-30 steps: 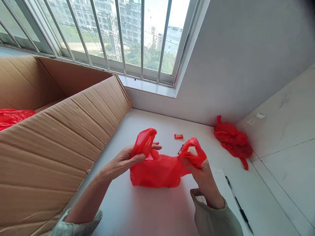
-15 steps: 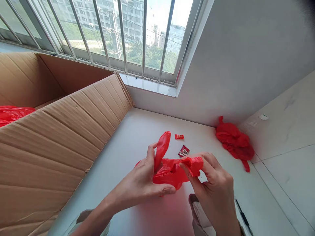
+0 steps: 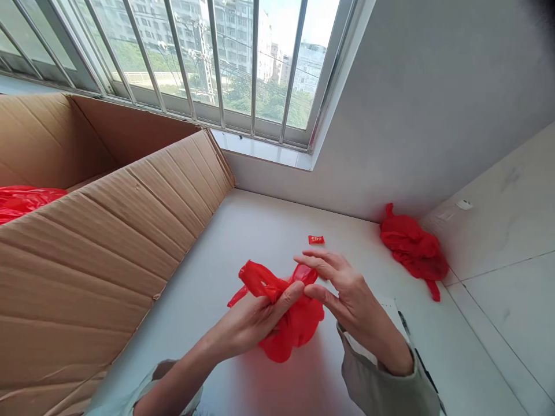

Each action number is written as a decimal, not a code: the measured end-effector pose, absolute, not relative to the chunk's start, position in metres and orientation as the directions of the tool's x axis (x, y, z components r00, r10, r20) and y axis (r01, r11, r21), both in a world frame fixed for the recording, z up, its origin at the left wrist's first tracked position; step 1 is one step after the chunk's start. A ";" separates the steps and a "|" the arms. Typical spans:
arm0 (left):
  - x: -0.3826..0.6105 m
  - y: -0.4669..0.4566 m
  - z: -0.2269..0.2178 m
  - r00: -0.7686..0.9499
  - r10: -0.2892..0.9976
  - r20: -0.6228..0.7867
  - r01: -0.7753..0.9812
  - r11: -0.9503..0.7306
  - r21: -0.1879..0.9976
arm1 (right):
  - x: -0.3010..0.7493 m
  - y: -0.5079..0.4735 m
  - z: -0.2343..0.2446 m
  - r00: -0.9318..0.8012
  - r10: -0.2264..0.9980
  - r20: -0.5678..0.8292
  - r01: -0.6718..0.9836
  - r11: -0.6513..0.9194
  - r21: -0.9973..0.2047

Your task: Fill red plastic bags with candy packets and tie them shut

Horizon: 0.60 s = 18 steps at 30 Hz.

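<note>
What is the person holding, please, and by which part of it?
A red plastic bag: the left hand grips it by its gathered upper part. The right hand is at its top too, but whether it grips cannot be told.

A plain room, home or workplace (which, one cannot tell): barred window (image 3: 254,69) facing tall buildings (image 3: 234,40), white bench (image 3: 208,271).
</note>
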State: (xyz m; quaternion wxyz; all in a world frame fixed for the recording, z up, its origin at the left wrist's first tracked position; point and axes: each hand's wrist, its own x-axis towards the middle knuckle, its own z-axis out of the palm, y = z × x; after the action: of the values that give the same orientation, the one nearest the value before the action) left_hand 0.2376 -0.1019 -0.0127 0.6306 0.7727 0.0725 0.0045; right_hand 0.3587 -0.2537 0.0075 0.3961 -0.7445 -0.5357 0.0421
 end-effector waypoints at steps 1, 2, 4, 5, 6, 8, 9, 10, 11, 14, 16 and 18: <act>0.239 -0.102 -0.013 0.982 0.084 -0.168 0.179 -0.147 0.973 | 0.366 -0.256 0.001 0.446 0.849 0.284 0.703 -0.136 -0.699; 0.240 -0.102 -0.013 0.970 0.038 -0.240 0.243 -0.106 0.964 | 0.370 -0.258 -0.005 0.470 0.853 0.227 0.627 -0.141 -0.766; 0.242 -0.103 -0.014 0.946 -0.043 -0.320 0.318 -0.044 0.947 | 0.370 -0.261 -0.012 0.566 0.803 0.187 0.475 -0.133 -0.870; 0.244 -0.104 -0.015 0.944 -0.066 -0.323 0.324 -0.004 0.946 | 0.365 -0.261 -0.013 0.634 0.749 0.193 0.416 -0.120 -0.901; 0.245 -0.104 -0.017 0.941 -0.080 -0.329 0.334 0.059 0.941 | 0.359 -0.262 -0.012 0.691 0.693 0.206 0.375 -0.100 -0.922; 0.248 -0.103 -0.020 0.942 -0.082 -0.325 0.335 0.235 0.912 | 0.343 -0.263 -0.007 0.724 0.645 0.244 0.361 -0.053 -0.931; 0.249 -0.101 -0.021 0.945 -0.086 -0.316 0.326 0.337 0.883 | 0.335 -0.264 -0.004 0.688 0.676 0.263 0.388 -0.037 -0.921; 0.250 -0.098 -0.021 0.950 -0.090 -0.300 0.309 0.420 0.853 | 0.328 -0.265 -0.001 0.612 0.743 0.270 0.436 -0.032 -0.900; 0.251 -0.095 -0.022 0.956 -0.096 -0.277 0.290 0.458 0.841 | 0.323 -0.267 0.002 0.502 0.826 0.257 0.499 -0.034 -0.866; 0.249 -0.087 -0.019 0.966 -0.141 -0.219 0.257 0.388 0.885 | 0.323 -0.272 0.002 0.208 0.970 0.126 0.655 -0.043 -0.754; 0.245 -0.085 -0.017 0.972 -0.164 -0.169 0.204 0.226 0.952 | 0.332 -0.273 -0.003 0.252 0.956 0.152 0.630 -0.043 -0.775; 0.242 -0.088 -0.015 0.980 -0.176 -0.088 0.094 0.025 0.995 | 0.344 -0.271 -0.009 0.400 0.886 0.233 0.549 -0.029 -0.836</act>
State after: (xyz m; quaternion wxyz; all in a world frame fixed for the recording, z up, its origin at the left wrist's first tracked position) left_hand 0.2417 -0.0881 -0.0146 0.7154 0.6917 -0.0294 -0.0943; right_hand 0.3439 -0.2708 -0.0088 0.4675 -0.6940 -0.5169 0.1806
